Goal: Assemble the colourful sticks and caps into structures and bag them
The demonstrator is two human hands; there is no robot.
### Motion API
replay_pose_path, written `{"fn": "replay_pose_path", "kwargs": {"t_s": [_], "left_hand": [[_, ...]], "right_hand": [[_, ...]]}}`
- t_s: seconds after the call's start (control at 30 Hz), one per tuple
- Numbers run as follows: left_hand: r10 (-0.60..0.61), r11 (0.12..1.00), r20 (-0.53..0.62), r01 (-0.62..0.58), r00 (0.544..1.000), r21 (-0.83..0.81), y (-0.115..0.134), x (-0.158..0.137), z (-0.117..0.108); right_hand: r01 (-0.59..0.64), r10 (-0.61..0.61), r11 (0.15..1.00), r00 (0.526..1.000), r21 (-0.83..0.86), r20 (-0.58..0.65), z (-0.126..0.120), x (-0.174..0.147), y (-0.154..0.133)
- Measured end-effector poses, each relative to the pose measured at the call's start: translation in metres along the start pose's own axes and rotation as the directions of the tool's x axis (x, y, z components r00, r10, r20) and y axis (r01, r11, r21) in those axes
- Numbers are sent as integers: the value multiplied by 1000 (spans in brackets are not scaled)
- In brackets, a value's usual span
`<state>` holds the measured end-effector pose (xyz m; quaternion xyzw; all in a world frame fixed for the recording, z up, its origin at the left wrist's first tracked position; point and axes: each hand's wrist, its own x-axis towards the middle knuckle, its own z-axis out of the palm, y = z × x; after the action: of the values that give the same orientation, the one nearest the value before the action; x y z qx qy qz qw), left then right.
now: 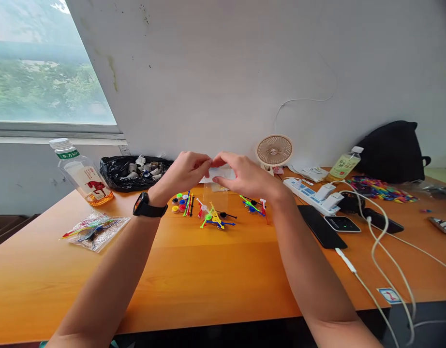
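My left hand (188,170), with a black watch on its wrist, pinches the top edge of a small clear plastic bag (215,197). The thumb and fingers of my right hand (237,171) are curled at the same edge, from the other side. Hanging upright above the table, the bag is hard to see, and its contents cannot be made out. Just below it lies a pile of colored plastic arrow-shaped pieces (217,220). Round colored caps (178,203) and long arrow pieces (188,204) are to the left. More arrow pieces (255,205) lie near my right wrist.
At left stand a tea bottle (83,174), a filled clear packet (96,229) and a black trash bag (116,174). A small fan (274,151) is at the back. At right are a power strip (306,193), a phone (320,226), loose cables (380,241) and a black bag (386,152).
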<state>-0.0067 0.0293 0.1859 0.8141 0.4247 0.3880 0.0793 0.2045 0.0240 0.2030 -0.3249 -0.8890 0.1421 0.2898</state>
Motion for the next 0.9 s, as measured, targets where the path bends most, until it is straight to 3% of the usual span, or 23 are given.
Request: {"fn": "replay_pose_path", "kwargs": {"t_s": [0.2,0.4,0.5,0.6,0.7,0.8,0.9], "left_hand": [[48,988,-29,-43,998,148,2,0,0],[208,972,-42,-201,977,118,10,0,11],[227,967,-66,-217,972,135,9,0,15],[210,963,-177,-172,962,207,5,0,17],[241,951,-275,-170,931,259,3,-2,18],[296,938,-289,-220,911,268,9,-4,20],[322,930,-285,-245,903,273,17,-5,22]], "right_hand": [[-100,102,995,980,-23,172,1,4,9],[-79,88,996,946,-41,311,5,3,13],[-53,72,996,955,-74,287,11,4,14],[-9,25,997,974,-73,225,16,5,13],[20,-3,998,957,-54,289,20,5,12],[44,-35,999,944,-22,329,22,6,11],[76,-81,997,968,30,236,23,7,7]]}}
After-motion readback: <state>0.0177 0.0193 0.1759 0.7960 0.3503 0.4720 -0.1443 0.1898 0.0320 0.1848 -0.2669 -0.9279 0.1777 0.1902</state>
